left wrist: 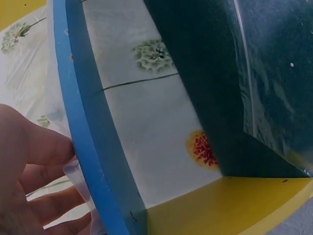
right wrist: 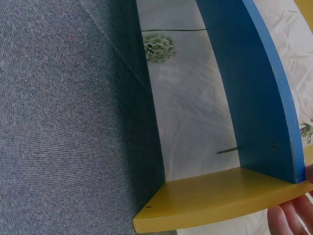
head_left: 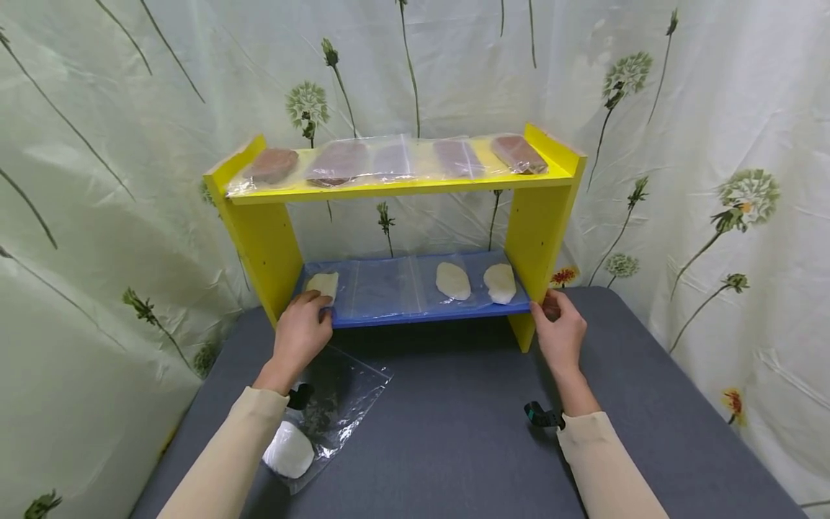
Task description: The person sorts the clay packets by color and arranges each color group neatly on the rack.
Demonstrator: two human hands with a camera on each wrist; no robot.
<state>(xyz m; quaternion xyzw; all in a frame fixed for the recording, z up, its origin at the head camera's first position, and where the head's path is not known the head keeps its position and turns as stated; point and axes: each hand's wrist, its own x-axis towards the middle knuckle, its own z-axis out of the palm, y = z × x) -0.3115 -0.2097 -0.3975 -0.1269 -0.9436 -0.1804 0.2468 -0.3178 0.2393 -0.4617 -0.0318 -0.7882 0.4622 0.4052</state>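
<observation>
A yellow shelf unit (head_left: 541, 231) with a blue lower shelf (head_left: 415, 317) stands on the table. My left hand (head_left: 302, 328) is at the left end of the blue shelf, beside a pale flat patty (head_left: 323, 285) in a clear bag. In the left wrist view, its thumb (left wrist: 54, 147) is right at the shelf's front edge and its fingers extend along a plastic flap (left wrist: 80, 183). My right hand (head_left: 561, 328) grips the front edge of the right side panel, with the thumb by the blue shelf's corner and fingers on the outer side.
Two more bagged pale patties (head_left: 452, 281) lie on the right half of the blue shelf. Bagged reddish-brown slabs (head_left: 519, 153) line the top shelf. On the dark table (head_left: 454, 432), a clear zip bag (head_left: 350, 389) with a white patty (head_left: 289, 450) lies beneath my left forearm. Flower-patterned curtains surround the table.
</observation>
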